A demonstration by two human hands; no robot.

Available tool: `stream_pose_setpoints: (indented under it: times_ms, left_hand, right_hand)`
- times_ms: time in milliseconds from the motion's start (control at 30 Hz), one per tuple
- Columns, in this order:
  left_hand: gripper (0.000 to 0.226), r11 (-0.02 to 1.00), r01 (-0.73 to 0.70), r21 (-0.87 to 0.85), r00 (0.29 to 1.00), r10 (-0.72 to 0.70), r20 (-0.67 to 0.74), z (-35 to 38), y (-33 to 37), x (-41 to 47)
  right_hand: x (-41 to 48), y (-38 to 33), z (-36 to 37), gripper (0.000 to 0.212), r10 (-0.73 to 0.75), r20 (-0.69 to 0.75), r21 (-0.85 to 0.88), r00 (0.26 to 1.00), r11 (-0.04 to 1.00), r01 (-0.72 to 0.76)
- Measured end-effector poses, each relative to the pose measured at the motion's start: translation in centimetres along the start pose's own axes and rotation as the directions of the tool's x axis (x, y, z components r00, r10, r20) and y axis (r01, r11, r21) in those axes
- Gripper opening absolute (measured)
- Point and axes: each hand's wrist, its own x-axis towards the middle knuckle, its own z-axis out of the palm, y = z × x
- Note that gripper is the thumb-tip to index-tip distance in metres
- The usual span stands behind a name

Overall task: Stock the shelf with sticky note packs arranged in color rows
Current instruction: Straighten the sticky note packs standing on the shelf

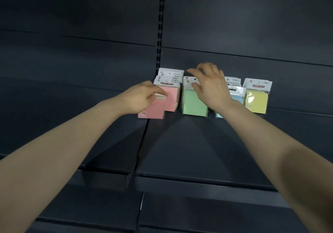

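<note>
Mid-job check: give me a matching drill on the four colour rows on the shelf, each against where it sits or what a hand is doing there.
Things:
1. pink row
2. green row
3. blue row
4. yellow row

States:
a. far right end, no hand on it
b. partly hidden behind the right hand
c. right hand reaches over its top
d. left hand holds a pink pack in front of it

Pairs: 1-d; 2-c; 3-b; 4-a

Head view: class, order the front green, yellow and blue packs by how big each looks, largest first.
1. Green pack and yellow pack: they look about alike, so I won't rank them.
2. Blue pack: least showing, but the right hand hides most of it, so its real size is unsure.
</note>
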Motion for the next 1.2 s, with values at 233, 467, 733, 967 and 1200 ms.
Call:
stream_pose_setpoints:
  times_ms: [233, 467, 733, 967, 1200]
  left_hand:
    - [0.036, 0.985, -0.134, -0.104, 0.972, 0.110, -0.209, 1.9, 0.2, 3.0]
    - [0.023, 0.985, -0.157, 0.074, 0.885, 0.174, -0.433, 3.9, 0.0, 5.3]
    - [0.031, 0.965, -0.143, 0.221, 0.857, 0.233, -0.461, 5.0, -0.3, 6.0]
    - [0.033, 0.936, -0.176, 0.306, 0.832, 0.307, -0.462, 3.6, 0.6, 5.0]
    - [0.036, 0.897, -0.185, 0.401, 0.828, 0.362, -0.429, 2.5, 2.5, 3.0]
  right_hand:
    - [-1.9, 2.0, -1.3, 0.050, 0.023, -0.045, -0.048, 0.999, 0.999, -0.026]
    - [-2.7, 3.1, -2.0, 0.053, 0.049, -0.066, -0.092, 0.997, 0.994, -0.054]
    - [-3.0, 3.8, -2.3, 0.055, 0.053, -0.054, -0.148, 0.997, 0.987, -0.060]
    - [-3.5, 3.6, -3.1, 0.056, 0.057, -0.035, -0.185, 0.998, 0.981, -0.063]
    - [-5.3, 2.5, -5.5, 0.054, 0.069, 0.002, -0.238, 0.998, 0.969, -0.067]
